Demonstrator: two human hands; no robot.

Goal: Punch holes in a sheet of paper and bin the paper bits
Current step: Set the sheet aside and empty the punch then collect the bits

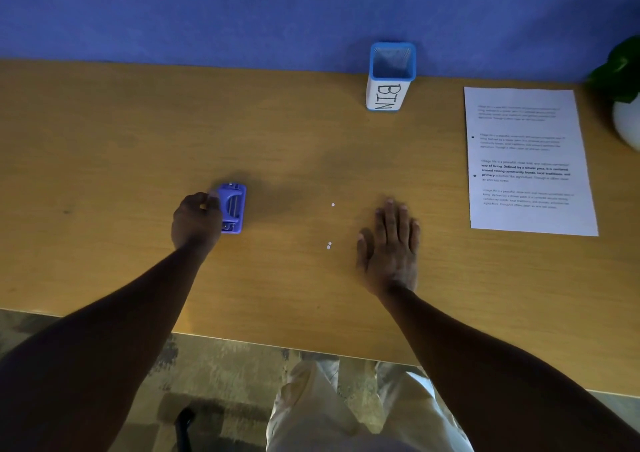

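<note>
Well, from my remote seat I see the left hand (pixel 195 224) curled around the left side of the small blue plastic hole punch (pixel 232 208), which sits on the tan wooden tabletop (pixel 121 146), its fingers clamped on the near-left edge of it. My right hand (pixel 389 243) lies flat, palm down and fingers spread, holding nothing, near the middle of the tabletop. Between the two hands lie the tiny white paper bits (pixel 329 245): two close together just left of the right thumb, and one more a little farther back (all of them apart from either hand). The white printed sheet of paper (pixel 530 160) rests flat on the right, well apart from the right hand, with two dark holes showing along its left margin; its far-right corner comes near a white round pot with a green leafy plant (pixel 627 119) at the picture's edge. The blue mesh pen cup lettered "BIN" (pixel 389 77) stands upright at the back edge, against the blue wall (pixel 207 11), well behind the bits. Open tabletop stretches wide to the left of the punch and between the bits and the cup. The tabletop's near edge runs on a slant below both forearms, with pale trousers (pixel 322 406) and patterned floor (pixel 225 365) beneath it.
</note>
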